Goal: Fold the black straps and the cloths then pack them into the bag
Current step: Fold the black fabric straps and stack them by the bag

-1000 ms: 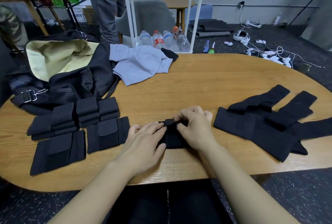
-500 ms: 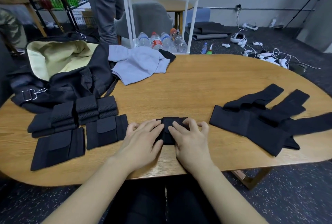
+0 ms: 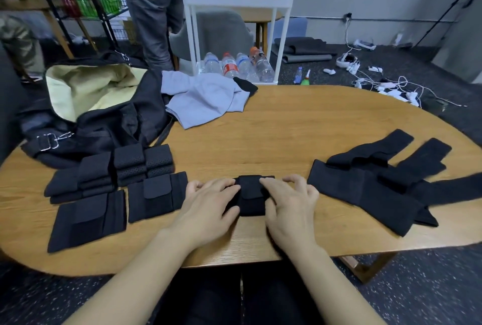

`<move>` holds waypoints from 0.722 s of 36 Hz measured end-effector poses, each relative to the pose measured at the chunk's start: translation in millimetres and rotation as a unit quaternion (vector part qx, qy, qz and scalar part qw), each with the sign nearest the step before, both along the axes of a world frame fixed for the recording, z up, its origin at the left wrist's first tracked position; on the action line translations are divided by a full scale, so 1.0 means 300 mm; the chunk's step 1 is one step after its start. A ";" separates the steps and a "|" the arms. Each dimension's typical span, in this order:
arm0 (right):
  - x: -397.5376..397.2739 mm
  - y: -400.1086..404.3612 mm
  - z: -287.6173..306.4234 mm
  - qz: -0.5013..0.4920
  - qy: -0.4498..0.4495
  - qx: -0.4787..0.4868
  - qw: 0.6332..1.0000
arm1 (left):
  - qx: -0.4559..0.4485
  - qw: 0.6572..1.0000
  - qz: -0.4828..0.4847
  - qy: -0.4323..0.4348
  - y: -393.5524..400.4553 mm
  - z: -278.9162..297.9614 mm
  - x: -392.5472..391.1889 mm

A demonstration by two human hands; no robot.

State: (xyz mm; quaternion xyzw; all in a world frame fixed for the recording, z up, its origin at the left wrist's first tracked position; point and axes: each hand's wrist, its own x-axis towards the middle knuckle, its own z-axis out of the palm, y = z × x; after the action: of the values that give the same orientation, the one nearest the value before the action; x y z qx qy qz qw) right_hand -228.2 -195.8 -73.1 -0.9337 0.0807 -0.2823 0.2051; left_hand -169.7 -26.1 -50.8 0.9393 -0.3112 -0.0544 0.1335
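Note:
A folded black strap (image 3: 250, 195) lies near the front edge of the wooden table (image 3: 300, 126). My left hand (image 3: 208, 204) rests on its left side and my right hand (image 3: 289, 204) on its right side, fingers flat and pressing it down. Several folded black straps (image 3: 114, 186) sit to the left in a group. A pile of unfolded black straps (image 3: 386, 181) lies at the right. A grey cloth (image 3: 206, 97) lies crumpled at the back. The black bag (image 3: 104, 116) with pale yellow lining stands open at the back left.
A white cart (image 3: 234, 17) with water bottles (image 3: 240, 66) stands behind the table. A person's legs (image 3: 154, 17) are beside it. A black rack (image 3: 86, 1) holds green bottles. Cables and chargers (image 3: 386, 84) lie on the dark floor at the right.
My right hand, curled over the strap's top a second ago, now lies flat on its right side. The strap is folded smaller and both hands press it.

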 end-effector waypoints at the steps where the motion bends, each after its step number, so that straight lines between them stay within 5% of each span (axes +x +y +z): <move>1: 0.005 -0.012 0.014 -0.018 -0.001 0.024 1.000 | -0.005 1.000 0.009 0.000 -0.002 0.008 0.006; 9: 0.045 -0.079 0.057 -0.091 0.241 0.001 0.966 | 0.038 0.995 0.092 0.009 -0.036 0.025 0.048; 26: 0.073 -0.061 0.055 -0.070 0.253 0.091 0.961 | -0.012 0.987 0.157 0.045 -0.101 0.040 0.070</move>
State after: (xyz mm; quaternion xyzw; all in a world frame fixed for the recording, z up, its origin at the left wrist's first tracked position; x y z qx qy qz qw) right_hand -206.2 -214.1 -56.6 -0.9441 0.2201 -0.0417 0.2419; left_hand -148.7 -56.5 -38.9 0.9716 -0.1543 -0.0710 0.1650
